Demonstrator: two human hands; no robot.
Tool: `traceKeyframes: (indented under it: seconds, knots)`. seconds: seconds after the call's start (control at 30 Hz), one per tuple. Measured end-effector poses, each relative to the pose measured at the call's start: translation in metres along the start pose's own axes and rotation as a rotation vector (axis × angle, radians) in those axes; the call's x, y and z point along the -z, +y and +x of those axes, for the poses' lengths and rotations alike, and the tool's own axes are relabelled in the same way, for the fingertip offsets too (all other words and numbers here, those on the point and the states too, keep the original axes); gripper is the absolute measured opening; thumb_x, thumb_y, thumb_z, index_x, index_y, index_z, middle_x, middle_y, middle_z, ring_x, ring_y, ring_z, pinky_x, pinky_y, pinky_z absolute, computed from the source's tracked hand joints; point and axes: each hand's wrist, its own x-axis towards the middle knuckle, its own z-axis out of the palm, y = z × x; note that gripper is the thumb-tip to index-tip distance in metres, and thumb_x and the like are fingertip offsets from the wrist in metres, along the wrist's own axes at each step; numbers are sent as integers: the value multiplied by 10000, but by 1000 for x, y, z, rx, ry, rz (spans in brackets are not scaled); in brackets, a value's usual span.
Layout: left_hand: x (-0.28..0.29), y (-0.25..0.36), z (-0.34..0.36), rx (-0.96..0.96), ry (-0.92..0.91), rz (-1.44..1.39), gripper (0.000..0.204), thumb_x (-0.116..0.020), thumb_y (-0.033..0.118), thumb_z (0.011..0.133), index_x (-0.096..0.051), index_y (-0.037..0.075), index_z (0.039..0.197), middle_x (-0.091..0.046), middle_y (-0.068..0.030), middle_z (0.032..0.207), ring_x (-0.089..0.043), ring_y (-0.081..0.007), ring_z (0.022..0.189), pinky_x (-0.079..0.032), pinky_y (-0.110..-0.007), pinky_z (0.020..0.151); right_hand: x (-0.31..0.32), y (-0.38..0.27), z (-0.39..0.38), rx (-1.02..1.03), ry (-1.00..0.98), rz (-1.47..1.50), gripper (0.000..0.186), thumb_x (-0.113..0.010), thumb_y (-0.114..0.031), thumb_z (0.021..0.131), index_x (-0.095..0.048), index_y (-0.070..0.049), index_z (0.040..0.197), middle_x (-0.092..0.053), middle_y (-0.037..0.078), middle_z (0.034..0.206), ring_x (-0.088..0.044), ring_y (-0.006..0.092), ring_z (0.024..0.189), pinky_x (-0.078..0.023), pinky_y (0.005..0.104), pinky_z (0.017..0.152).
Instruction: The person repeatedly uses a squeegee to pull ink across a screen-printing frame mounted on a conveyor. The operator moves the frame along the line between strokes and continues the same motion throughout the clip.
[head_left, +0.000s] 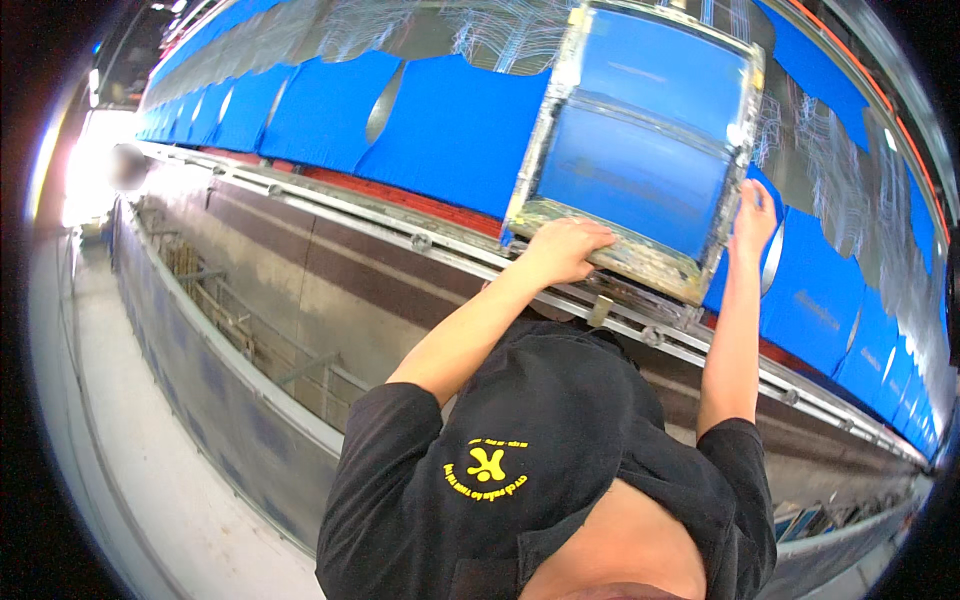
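A printing screen (640,150) — a square, pale, paint-smeared frame with a see-through mesh tinted blue — lies tilted on the long tabletop (420,240), over a row of blue fabric pieces (450,130). No packages, labels or signs are in view — only a small yellow emblem (487,466) on a black shirt.

**Black shirt, short sleeves, bare arms**

The person wears a black short-sleeved shirt (560,450) with a small yellow emblem (487,466) ringed by yellow lettering. Sleeves end well back from the hands; forearms are bare, with no gloves or watch visible.
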Motion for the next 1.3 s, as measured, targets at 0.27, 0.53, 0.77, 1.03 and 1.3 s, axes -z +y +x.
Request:
traceKeyframes:
  seconds: [0.27,0.53,0.77,1.03,1.3]
  knots:
    - [12,-1,10,33,-38,5,559,-742,91,742,-734,93,1301,-726,-102,1365,-654,-295,1308,-534,-436,1100,-6,15,-24,-71,67,33,257,-792,-236,1001,-771,-47,1174,-601,-68,801,-423,22,656,-345,243,573]
    - [4,1,18,86,-72,19,590,-742,59,733,-727,88,1322,-720,-100,1389,-638,-302,1339,-497,-434,1153,-4,27,-28,-114,46,19,304,-783,-246,1000,-741,-34,1213,-689,-1,909,-541,59,751,-444,261,654]
    - [-1,4,10,114,-14,52,664,-663,-34,692,-715,65,1347,-701,-137,1413,-624,-333,1361,-476,-446,1183,-10,15,-24,-173,12,163,312,-784,-221,996,-732,-21,1231,-732,35,947,-634,122,799,-534,293,727]
    - [5,1,-2,164,56,20,727,-582,-86,648,-714,61,1348,-692,-172,1425,-592,-368,1405,-417,-483,1237,-35,-53,-47,66,8,-36,445,-809,-352,931,-704,-73,1261,-782,163,1037,-764,314,916,-599,442,853]
    - [66,-103,-47,414,-85,79,638,-622,-109,737,-731,46,1347,-699,-183,1419,-613,-334,1400,-439,-416,1210,-159,-60,-121,-306,-39,44,427,-769,-323,945,-678,-112,1305,-767,141,866,-761,339,809,-592,461,762]
